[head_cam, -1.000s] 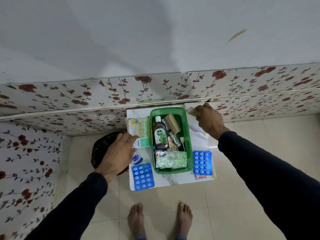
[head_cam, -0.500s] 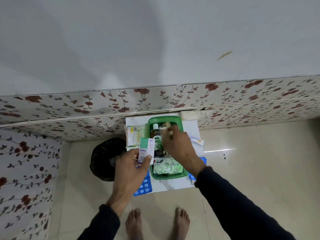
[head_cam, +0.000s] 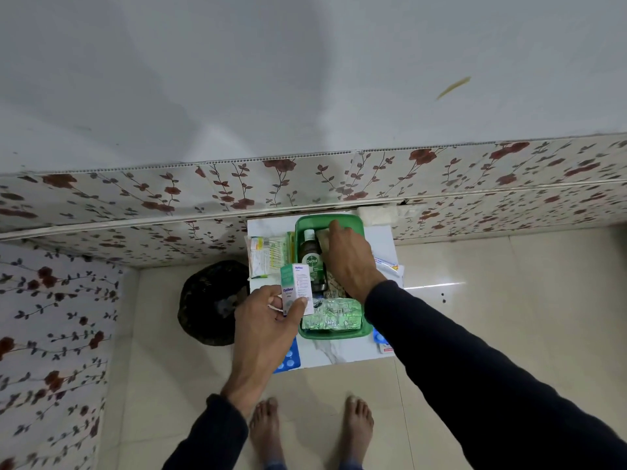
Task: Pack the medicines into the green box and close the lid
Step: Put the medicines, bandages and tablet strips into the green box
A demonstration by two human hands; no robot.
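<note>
The green box [head_cam: 359, 331] stands open on a small white table [head_cam: 339, 355]. Inside it lie a Dettol bottle [head_cam: 311, 262] and green foil strips [head_cam: 330, 317]. My right hand [head_cam: 349, 262] reaches palm-down into the far part of the box, fingertips by a beige pack [head_cam: 321, 241]; what lies under the palm is hidden. Just left of the box, my left hand [head_cam: 268, 320] holds a small white-and-green carton [head_cam: 297, 288] upright above the table.
Flat medicine packs [head_cam: 268, 256] lie left of the box and an ointment tube [head_cam: 386, 264] right of it. Blue blister packs [head_cam: 288, 359] [head_cam: 379, 337] sit near the table's front corners. A dark round object [head_cam: 210, 300] is on the floor at the left. My bare feet stand below.
My right hand came from the table's back right corner into the box. My left hand picked the small carton off the table and lifted it beside the box.
</note>
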